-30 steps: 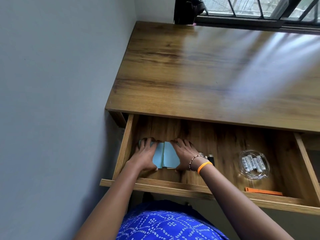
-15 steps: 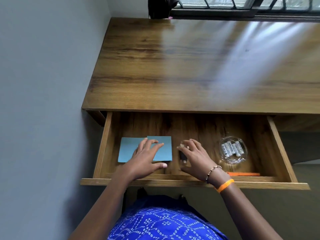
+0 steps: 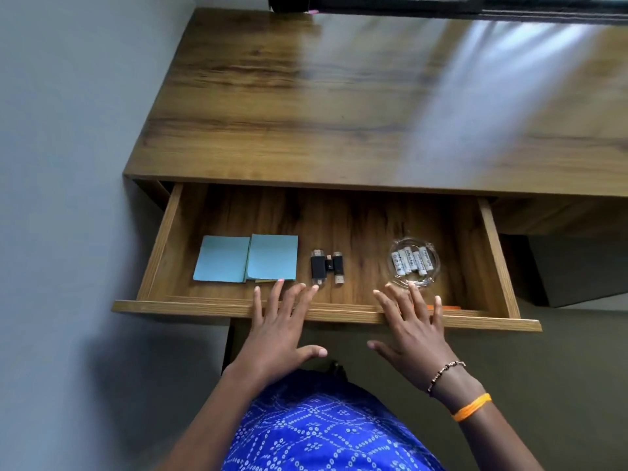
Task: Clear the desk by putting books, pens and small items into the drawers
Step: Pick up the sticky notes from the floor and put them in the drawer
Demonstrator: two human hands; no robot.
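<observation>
Drawer (image 3: pixel 326 312) pulled out. Left hand (image 3: pixel 278 331) and right hand (image 3: pixel 413 329) flat, fingers spread, holding nothing, over front rail. Blue sticky pads (image 3: pixel 246 259), USB sticks (image 3: pixel 327 266), glass dish (image 3: pixel 414 261) with batteries lie inside, just beyond fingertips.

Plain grey wall (image 3: pixel 68 164) runs along the left, right up against a wood-grain desk (image 3: pixel 339 113). Window (image 3: pixel 475 3) at the back throws streaky daylight glare across the top.

Wooden desk (image 3: pixel 339 107); open drawer (image 3: pixel 373 226) holds blue sticky notes (image 3: pixel 248 258), USB sticks (image 3: pixel 327 266), glass dish (image 3: pixel 414 261) with batteries.
</observation>
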